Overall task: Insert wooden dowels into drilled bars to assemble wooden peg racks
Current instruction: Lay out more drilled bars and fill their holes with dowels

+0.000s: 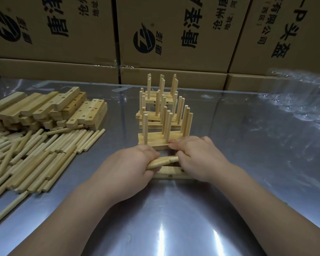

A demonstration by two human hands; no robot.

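A drilled wooden bar [171,172] lies flat on the metal table just below my hands, with one hole showing on its near face. My left hand [131,167] grips a small bundle of wooden dowels [160,161] that point to the right. My right hand [196,157] pinches the end of one dowel [174,159] from that bundle, above the bar. Behind the hands stand several finished peg racks [163,115], stacked one behind another with their pegs upright.
A pile of loose dowels [31,154] covers the table's left side, with stacked drilled bars [50,109] behind it. Cardboard boxes [174,34] wall off the back. Crumpled clear plastic [303,100] lies at the far right. The shiny table [174,218] reflects light.
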